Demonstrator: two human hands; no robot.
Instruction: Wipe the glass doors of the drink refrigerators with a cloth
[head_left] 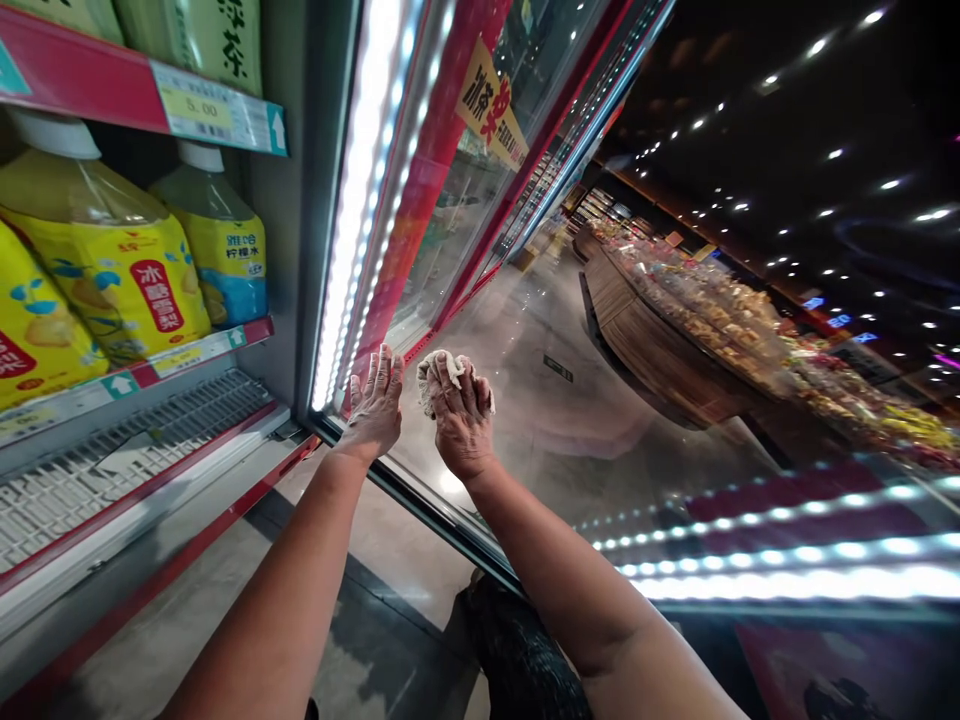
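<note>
A crumpled, pale cloth is under my right hand, whose fingers curl over it and press it to the glass door near its lower edge. Just to the left, my left hand lies with its fingers stretched out against the door's lit inner side, holding nothing. The door stands swung out from the cooler. Bright LED strips run along the side near my left hand. The door's dark bottom frame passes beneath both wrists.
Left of me, cooler shelves hold yellow-labelled drink bottles above a white wire rack. Through the glass, a long wooden display stand piled with packaged goods shows on the shiny floor. More LED strips line the door at lower right.
</note>
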